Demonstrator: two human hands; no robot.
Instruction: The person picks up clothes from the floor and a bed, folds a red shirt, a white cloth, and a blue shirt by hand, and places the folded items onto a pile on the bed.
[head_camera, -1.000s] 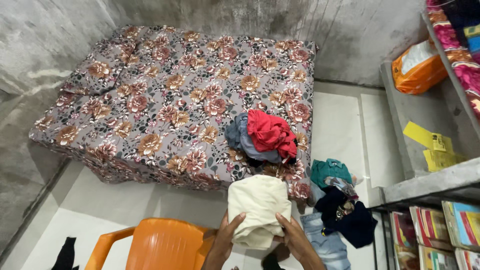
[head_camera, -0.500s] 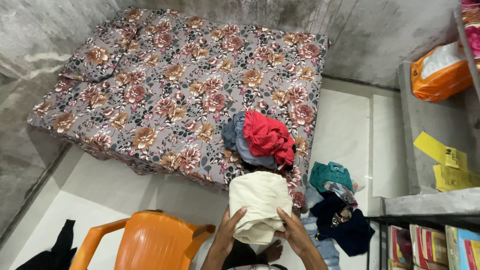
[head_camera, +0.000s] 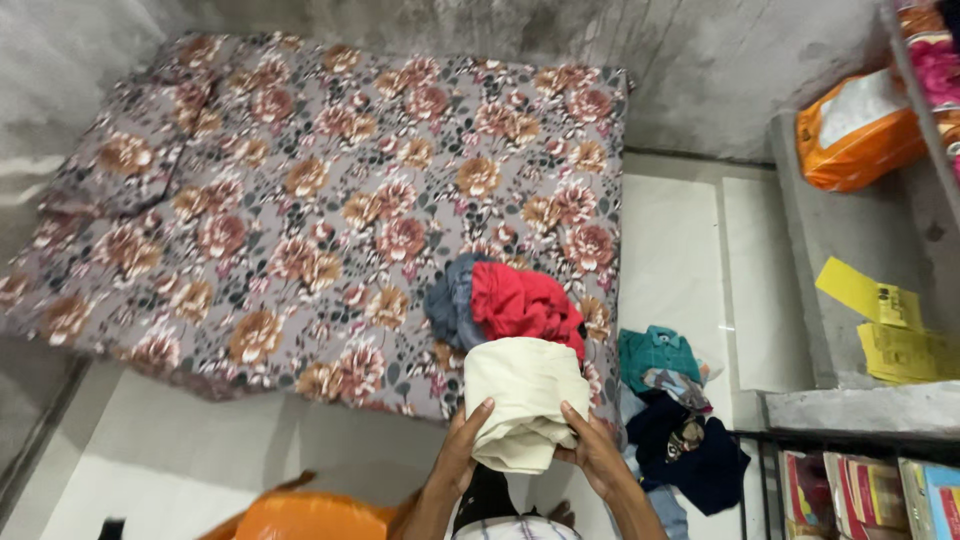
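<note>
Low in the centre of the frame, the left hand and right hand both clasp a folded cream cloth, fingers curled round its lower sides, holding it up over the near edge of the floral mattress. Just above the cloth a red garment lies on a grey-blue one. To the right, on the pale floor, sits a heap of teal and dark clothes. An orange chair shows at the bottom edge; an orange bag and yellow papers rest on the shelf at right.
</note>
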